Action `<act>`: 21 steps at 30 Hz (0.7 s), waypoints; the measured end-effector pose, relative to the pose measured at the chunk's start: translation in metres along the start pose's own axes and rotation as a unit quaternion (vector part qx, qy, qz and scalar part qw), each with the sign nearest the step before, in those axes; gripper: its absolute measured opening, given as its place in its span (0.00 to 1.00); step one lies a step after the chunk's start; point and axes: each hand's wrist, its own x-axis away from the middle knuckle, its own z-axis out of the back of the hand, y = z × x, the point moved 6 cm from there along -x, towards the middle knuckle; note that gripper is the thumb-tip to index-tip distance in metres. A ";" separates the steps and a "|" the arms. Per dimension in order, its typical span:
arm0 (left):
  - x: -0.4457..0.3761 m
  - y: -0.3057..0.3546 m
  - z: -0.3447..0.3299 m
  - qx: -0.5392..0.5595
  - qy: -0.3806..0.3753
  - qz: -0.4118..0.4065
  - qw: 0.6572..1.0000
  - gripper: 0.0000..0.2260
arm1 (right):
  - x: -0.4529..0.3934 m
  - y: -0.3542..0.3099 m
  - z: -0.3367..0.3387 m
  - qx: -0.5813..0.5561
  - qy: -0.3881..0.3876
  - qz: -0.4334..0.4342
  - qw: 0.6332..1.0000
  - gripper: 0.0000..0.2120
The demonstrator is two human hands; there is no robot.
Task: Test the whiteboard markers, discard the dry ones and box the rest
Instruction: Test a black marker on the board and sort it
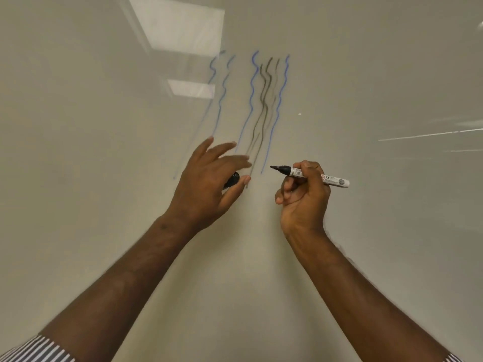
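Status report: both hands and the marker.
Right hand grips uncapped black marker, tip off the whiteboard. Left hand holds black cap, fingers spread. Nothing in the way.

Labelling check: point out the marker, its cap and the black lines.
marker (326, 178), head view, white barrel right of the fist
cap (232, 179), head view, black end showing under the palm
black lines (264, 105), head view, mid-stroke

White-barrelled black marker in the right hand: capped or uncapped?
Uncapped: the white-barrelled black marker shows its bare black tip; a black cap sits in the left hand.
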 end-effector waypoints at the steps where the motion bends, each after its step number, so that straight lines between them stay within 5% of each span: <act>1: -0.010 -0.007 0.003 -0.014 0.004 -0.005 1.000 0.16 | -0.010 -0.005 -0.004 -0.002 0.004 0.003 1.000 0.11; 11: -0.086 -0.076 0.043 -0.099 0.027 0.012 0.995 0.25 | -0.101 -0.039 -0.032 0.002 0.061 0.012 0.998 0.09; 21: -0.117 -0.148 0.059 -0.169 0.015 0.060 0.984 0.23 | -0.173 -0.087 -0.054 0.197 -0.001 0.158 0.968 0.02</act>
